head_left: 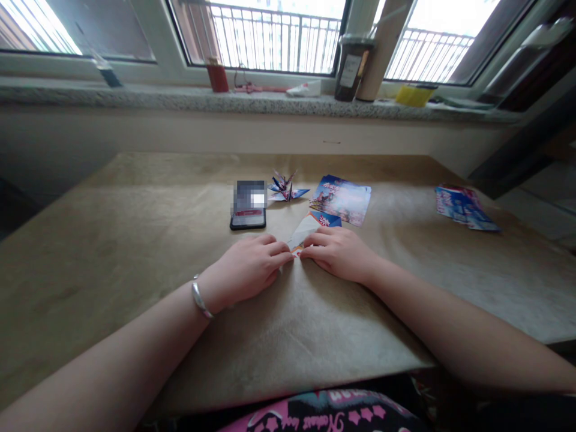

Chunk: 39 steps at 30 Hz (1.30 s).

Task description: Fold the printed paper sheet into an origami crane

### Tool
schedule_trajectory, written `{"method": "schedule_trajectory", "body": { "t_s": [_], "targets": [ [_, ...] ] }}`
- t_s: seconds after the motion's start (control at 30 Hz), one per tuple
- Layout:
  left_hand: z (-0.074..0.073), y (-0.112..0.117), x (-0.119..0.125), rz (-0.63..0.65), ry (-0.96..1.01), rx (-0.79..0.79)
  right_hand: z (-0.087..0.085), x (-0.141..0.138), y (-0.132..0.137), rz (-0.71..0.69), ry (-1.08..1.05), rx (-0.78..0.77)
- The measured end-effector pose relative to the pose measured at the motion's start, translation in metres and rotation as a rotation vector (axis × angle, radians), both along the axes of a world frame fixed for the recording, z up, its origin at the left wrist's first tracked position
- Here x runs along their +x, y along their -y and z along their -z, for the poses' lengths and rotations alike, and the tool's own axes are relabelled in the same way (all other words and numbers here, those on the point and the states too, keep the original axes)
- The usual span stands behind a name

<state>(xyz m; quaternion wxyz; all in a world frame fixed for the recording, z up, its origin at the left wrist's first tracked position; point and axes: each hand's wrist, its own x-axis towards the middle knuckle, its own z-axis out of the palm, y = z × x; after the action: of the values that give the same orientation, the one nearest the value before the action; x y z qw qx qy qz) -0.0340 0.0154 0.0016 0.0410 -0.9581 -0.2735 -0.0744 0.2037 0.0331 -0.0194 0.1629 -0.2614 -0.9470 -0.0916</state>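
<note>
Both hands meet at the near corner of a small folded sheet of printed paper (pixel 306 227), white on one side with blue and orange on the other. My left hand (pixel 249 265), a silver bangle on its wrist, is closed with its fingertips at the left of that corner. From the right, my right hand (pixel 344 251) pinches the same corner, fingers bent over the paper. The fingers cover part of the folds. Just beyond stand folded paper figures (pixel 288 193) like cranes. A phone (pixel 249 217) lies past my left hand.
Square printed sheets (pixel 345 198) lie beyond my right hand, and more printed cards (pixel 465 208) sit farther right on the table (pixel 135 240). A stone windowsill (pixel 157 99) behind holds a red container (pixel 218 78), a dark jar (pixel 350 69) and a yellow item (pixel 414 96).
</note>
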Motion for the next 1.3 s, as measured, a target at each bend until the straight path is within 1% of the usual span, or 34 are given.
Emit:
{"method": "schedule_trajectory", "body": {
  "t_s": [0.3, 0.43, 0.67, 0.87, 0.97, 1.07, 1.17, 1.3],
  "targets": [
    [0.000, -0.001, -0.001, 0.008, 0.009, -0.016, -0.003, 0.005, 0.000, 0.001, 0.017, -0.004],
    [0.001, -0.001, -0.001, 0.015, 0.028, -0.009, -0.005, 0.007, 0.000, 0.026, 0.023, -0.009],
    [-0.001, 0.000, 0.000, 0.002, 0.013, -0.033, -0.006, 0.016, -0.002, 0.033, 0.037, -0.012],
    [0.007, -0.003, -0.002, 0.022, 0.052, -0.029, -0.007, 0.022, -0.003, 0.064, 0.072, -0.003],
    [0.010, -0.005, -0.003, 0.053, 0.093, -0.027, -0.005, 0.024, -0.003, 0.046, 0.036, 0.008],
    [0.008, -0.006, -0.004, 0.069, 0.085, -0.060, 0.000, 0.023, -0.004, 0.012, -0.008, 0.019],
    [0.006, -0.006, -0.005, 0.044, 0.063, -0.092, 0.004, 0.020, -0.005, -0.004, -0.028, 0.022],
    [0.007, -0.007, -0.007, 0.048, 0.049, -0.101, 0.004, 0.017, -0.006, -0.013, -0.028, 0.019]
  ]
}}
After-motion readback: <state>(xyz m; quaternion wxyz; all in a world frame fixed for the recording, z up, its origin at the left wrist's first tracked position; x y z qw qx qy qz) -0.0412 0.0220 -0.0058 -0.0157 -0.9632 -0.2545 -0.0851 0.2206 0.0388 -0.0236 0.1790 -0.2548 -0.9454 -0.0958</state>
